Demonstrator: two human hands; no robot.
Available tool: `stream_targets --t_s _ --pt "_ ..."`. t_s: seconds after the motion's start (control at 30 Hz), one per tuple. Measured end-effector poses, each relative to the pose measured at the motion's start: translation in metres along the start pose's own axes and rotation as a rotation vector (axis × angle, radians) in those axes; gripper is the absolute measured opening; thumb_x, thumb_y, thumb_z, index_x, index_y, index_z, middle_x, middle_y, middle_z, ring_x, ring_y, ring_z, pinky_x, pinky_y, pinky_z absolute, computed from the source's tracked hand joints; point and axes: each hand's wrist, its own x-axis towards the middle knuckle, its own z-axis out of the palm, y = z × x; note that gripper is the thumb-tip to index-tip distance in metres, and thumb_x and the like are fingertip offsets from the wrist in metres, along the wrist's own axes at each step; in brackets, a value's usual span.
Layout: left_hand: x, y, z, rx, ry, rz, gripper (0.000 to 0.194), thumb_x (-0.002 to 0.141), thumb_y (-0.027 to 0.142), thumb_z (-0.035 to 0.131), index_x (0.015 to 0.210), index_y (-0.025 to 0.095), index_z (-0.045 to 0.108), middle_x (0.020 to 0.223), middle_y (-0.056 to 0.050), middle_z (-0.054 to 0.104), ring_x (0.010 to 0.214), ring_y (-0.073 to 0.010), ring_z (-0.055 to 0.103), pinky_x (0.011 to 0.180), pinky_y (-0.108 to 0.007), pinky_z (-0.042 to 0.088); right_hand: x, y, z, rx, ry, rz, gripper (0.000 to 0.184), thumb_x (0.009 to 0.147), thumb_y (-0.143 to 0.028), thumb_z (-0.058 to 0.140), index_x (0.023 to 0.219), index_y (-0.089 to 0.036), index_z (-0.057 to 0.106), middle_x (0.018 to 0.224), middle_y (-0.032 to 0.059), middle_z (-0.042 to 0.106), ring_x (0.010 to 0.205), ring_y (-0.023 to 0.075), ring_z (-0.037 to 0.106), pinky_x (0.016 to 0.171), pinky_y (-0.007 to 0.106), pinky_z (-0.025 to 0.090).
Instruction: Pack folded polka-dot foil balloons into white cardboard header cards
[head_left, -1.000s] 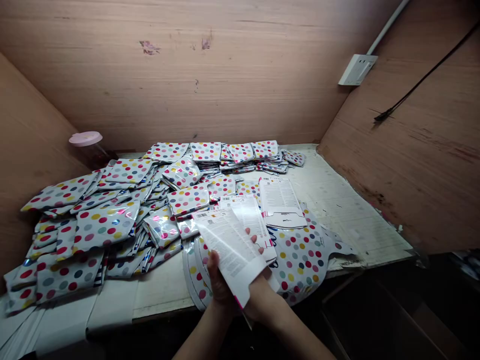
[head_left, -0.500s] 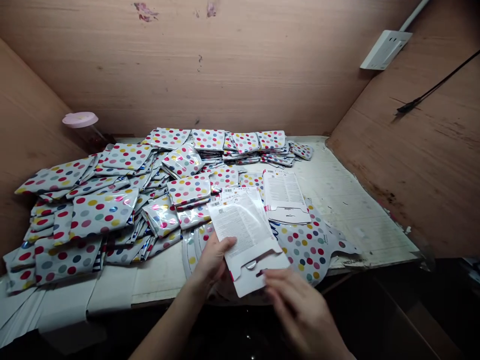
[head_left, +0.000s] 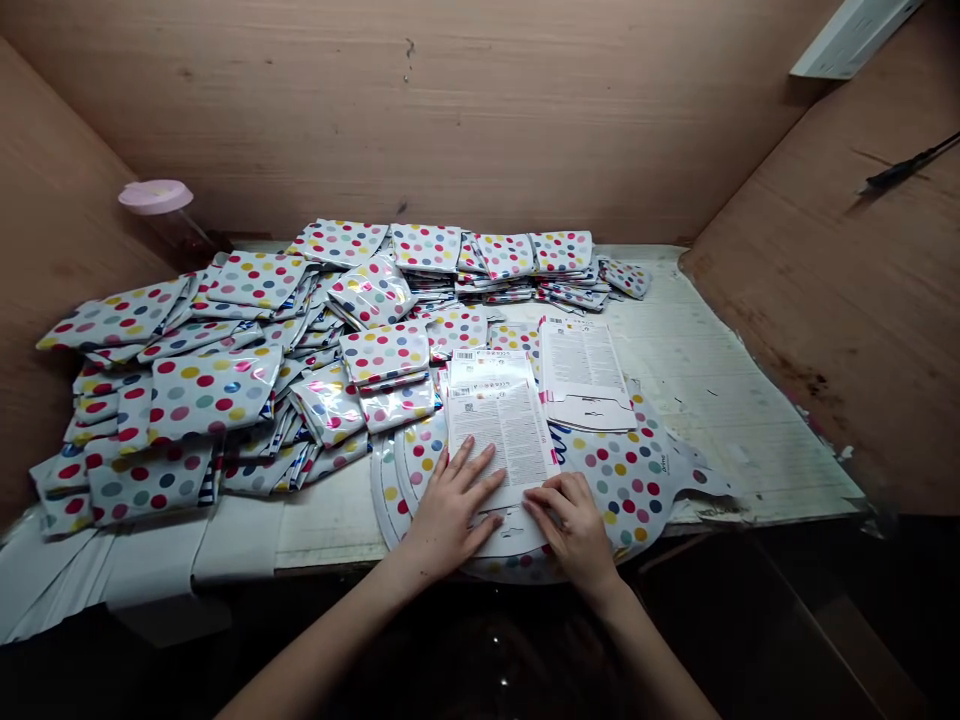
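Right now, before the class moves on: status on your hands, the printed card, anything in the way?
Left hand, right hand flat on printed card. Card over polka-dot foil balloon. Polka-dot foil packets piled left, clear of hands.

No word can be made out anywhere: the columns of tiny black print on the paper card and on the second card beside it are too small to read. A barcode sits near the top of the stacked cards, and a small square code stands on the paper card below it, but no digits can be read. On the dotted foil balloon, a short dark word near the neck is also too blurred to read.
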Motion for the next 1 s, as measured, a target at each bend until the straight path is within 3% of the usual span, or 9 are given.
stream_targets --t_s 0.13,0.33,0.63,0.87,1.0 --pt "0.001 0.004 0.005 0.015 -0.003 -0.025 0.046 0.091 0.022 0.051 0.137 0.025 0.049 0.155 -0.008 0.033 0.146 -0.0335 0.016 0.109 -0.059 0.032 0.001 0.004 0.003 0.045 -0.018 0.023 0.009 0.09 -0.016 0.059 0.089 -0.021 0.067 0.078 0.0041 0.053 0.08 0.0206 0.05 0.072 0.038 0.048" --pt "0.002 0.003 0.007 0.049 0.019 -0.022 0.046 0.092 0.03 0.054 0.137 0.024 0.05 0.153 -0.01 0.036 0.144 -0.0354 0.019 0.106 -0.059 0.038 0.0 0.007 0.007 0.06 -0.009 0.046 0.009 0.091 -0.019 0.059 0.089 -0.021 0.067 0.079 0.0038 0.053 0.079 0.02 0.049 0.072 0.037 0.045" --pt "0.002 -0.002 0.013 0.183 0.074 0.068 0.044 0.093 0.029 0.055 0.136 0.023 0.051 0.15 -0.014 0.041 0.142 -0.0361 0.027 0.099 -0.056 0.046 0.007 0.001 0.003 -0.083 -0.097 0.06 0.013 0.092 -0.023 0.055 0.081 -0.021 0.063 0.079 0.0021 0.056 0.082 0.0209 0.05 0.08 0.039 0.034" --pt "0.0 0.0 0.021 0.35 0.068 0.087 0.046 0.092 0.023 0.055 0.138 0.018 0.048 0.149 -0.017 0.039 0.138 -0.0397 0.032 0.096 -0.057 0.047 0.005 0.005 0.017 -0.306 -0.147 -0.018 0.02 0.096 -0.021 0.045 0.082 -0.019 0.057 0.083 0.005 0.056 0.083 0.022 0.049 0.081 0.04 0.029" --pt "-0.001 0.0 0.019 0.377 0.073 0.095 0.047 0.093 0.027 0.054 0.138 0.018 0.047 0.149 -0.016 0.04 0.136 -0.04 0.035 0.097 -0.06 0.045 -0.008 -0.001 0.0 -0.256 -0.194 -0.067 0.018 0.096 -0.018 0.041 0.083 -0.019 0.054 0.084 0.0048 0.054 0.082 0.0217 0.048 0.081 0.039 0.03"
